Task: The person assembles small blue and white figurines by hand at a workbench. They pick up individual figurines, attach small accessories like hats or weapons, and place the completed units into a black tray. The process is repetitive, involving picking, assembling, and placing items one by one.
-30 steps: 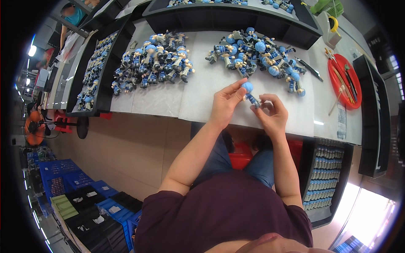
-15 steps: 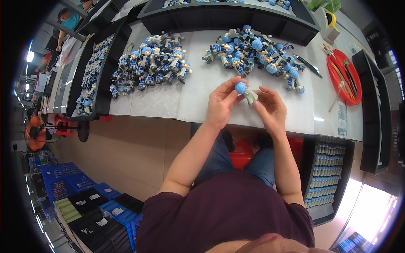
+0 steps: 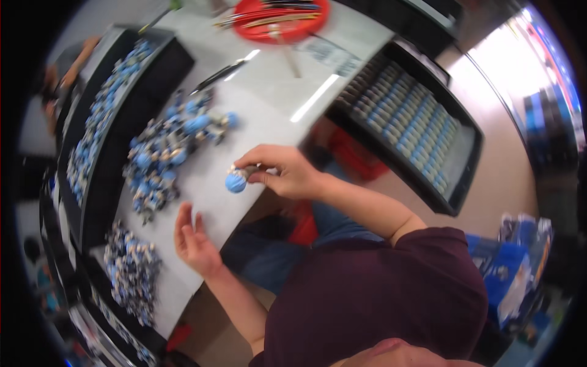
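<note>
A small figurine [image 3: 236,181] with a round light-blue head and a pale grey body is pinched between the thumb and fingers of my right hand [image 3: 286,171]. It hangs over the white tabletop, its blue head toward the lower left. My left hand [image 3: 199,246] is apart from it, fingers spread and nothing in them, near the table's front edge. Beyond the hands lies a loose pile of blue-and-dark figurines [image 3: 160,160], blurred by motion. A second pile [image 3: 129,269] sits further left along the table.
A black tray [image 3: 455,199] with neat rows of blue-headed figurines stands to the right, beside the table. A long black bin [image 3: 98,208] full of figurines runs along the far side. A red plate [image 3: 244,27] with brushes and a black pen [image 3: 217,76] lie on the table.
The head view has swung to the right, bringing the tray of rows closer to the middle. My left hand has let go of the figurine, which now stays in my right hand alone.
</note>
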A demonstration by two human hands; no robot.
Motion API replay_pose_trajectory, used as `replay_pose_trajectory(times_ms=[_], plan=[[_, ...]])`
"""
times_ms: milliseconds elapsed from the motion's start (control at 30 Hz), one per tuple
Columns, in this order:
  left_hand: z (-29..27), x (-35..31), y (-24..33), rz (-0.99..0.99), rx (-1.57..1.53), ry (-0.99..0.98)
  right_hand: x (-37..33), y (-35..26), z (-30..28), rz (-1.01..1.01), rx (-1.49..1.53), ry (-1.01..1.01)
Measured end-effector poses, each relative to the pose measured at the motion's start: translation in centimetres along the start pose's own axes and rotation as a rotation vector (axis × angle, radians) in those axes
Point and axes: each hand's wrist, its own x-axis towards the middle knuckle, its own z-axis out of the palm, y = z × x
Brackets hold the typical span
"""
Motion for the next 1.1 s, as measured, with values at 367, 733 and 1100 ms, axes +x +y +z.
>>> replay_pose_trajectory(times_ms=[367,733,1100], plan=[[0.0,0.0,0.2,-0.050,0.170,-0.017,-26.6,0.6,-33.6,0.579,-1.275,0.946],[0.4,0.2,0.2,-0.056,0.282,0.010,-40.6,6.8,-39.4,1.061,-1.267,1.039],[1.1,0.0,0.0,-0.025,0.329,0.140,-40.9,9.1,-41.5,1.182,-1.317,0.747]])
